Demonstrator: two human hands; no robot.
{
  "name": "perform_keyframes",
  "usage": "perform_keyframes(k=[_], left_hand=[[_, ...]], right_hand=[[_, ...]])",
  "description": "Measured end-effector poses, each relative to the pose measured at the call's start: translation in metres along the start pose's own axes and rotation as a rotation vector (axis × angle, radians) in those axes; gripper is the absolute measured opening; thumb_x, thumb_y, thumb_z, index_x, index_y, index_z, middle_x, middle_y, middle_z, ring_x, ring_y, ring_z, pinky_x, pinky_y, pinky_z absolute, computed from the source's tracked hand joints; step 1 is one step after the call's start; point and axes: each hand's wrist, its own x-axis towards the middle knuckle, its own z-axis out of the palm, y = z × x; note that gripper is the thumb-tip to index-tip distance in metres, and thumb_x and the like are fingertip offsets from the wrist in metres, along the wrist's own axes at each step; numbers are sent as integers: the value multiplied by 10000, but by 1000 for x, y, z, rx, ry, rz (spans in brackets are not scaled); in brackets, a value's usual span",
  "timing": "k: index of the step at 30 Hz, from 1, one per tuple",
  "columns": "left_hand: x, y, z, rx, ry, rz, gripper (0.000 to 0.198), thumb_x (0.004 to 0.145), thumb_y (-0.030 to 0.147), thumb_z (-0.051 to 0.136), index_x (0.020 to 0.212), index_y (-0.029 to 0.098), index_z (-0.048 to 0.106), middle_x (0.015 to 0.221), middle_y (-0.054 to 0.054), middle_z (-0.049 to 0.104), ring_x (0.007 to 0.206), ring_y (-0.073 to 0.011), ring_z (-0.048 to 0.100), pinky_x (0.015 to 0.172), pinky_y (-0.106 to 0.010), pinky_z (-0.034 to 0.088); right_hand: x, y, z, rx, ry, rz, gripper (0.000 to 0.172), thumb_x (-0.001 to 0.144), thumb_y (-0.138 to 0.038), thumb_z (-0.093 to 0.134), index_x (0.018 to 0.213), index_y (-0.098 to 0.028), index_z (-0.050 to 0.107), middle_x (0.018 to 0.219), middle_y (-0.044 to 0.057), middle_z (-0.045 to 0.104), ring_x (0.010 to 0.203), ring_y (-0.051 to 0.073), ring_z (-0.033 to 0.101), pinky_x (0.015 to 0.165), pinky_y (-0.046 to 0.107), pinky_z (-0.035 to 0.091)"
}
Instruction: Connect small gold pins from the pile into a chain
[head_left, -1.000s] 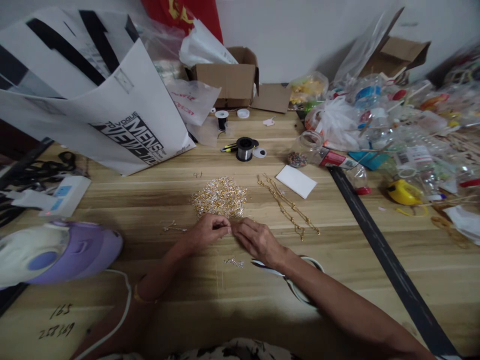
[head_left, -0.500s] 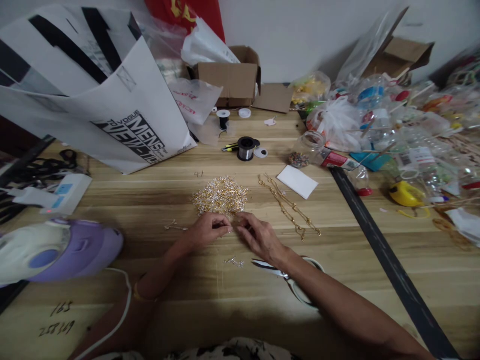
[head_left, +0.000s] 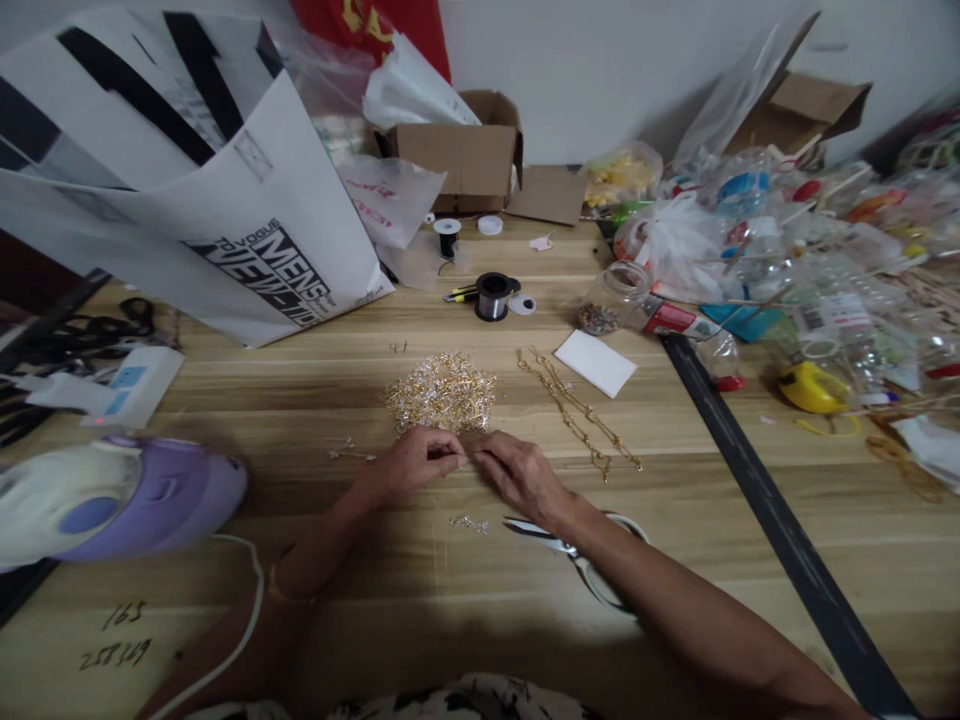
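Note:
My left hand [head_left: 417, 462] and my right hand [head_left: 519, 475] meet fingertip to fingertip just in front of a pile of small gold and silver pins [head_left: 441, 390] on the wooden table [head_left: 300, 400]. Both hands are closed in a pinch on something too small to make out. A few loose pins [head_left: 469, 522] lie just below the hands. Scissors [head_left: 559, 545] lie partly under my right forearm. Gold chains [head_left: 574, 412] stretch out to the right of the pile.
A purple and white iron [head_left: 112, 500] sits at the left. A large white printed bag [head_left: 187, 190], a cardboard box [head_left: 457, 155], wire spools [head_left: 491, 296], a white card [head_left: 595, 362] and a heap of plastic bags and bottles [head_left: 787, 260] crowd the back and right.
My right hand's fingers opened briefly near the pile, then closed again against the left fingertips. The left hand stayed almost still.

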Motion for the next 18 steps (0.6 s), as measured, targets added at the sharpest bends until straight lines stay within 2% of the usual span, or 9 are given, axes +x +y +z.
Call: perform_keyframes(k=[11, 18], left_hand=[[-2, 3, -2, 38, -11, 41, 271, 844, 314, 477, 814, 110, 651, 666, -2, 564, 639, -119, 484, 598, -219, 370], [-4, 8, -2, -22, -15, 62, 247, 859, 331, 464, 815, 121, 586, 646, 19, 500, 607, -104, 461, 574, -209, 367]], right_hand=[[0, -3, -3, -12, -11, 19, 157, 950, -181, 394, 960, -172, 551, 834, 59, 622, 752, 150, 588, 708, 256, 481], [-1, -3, -3, -37, -18, 7, 156, 951, -179, 388, 958, -174, 544, 836, 57, 617, 747, 149, 577, 707, 257, 475]])
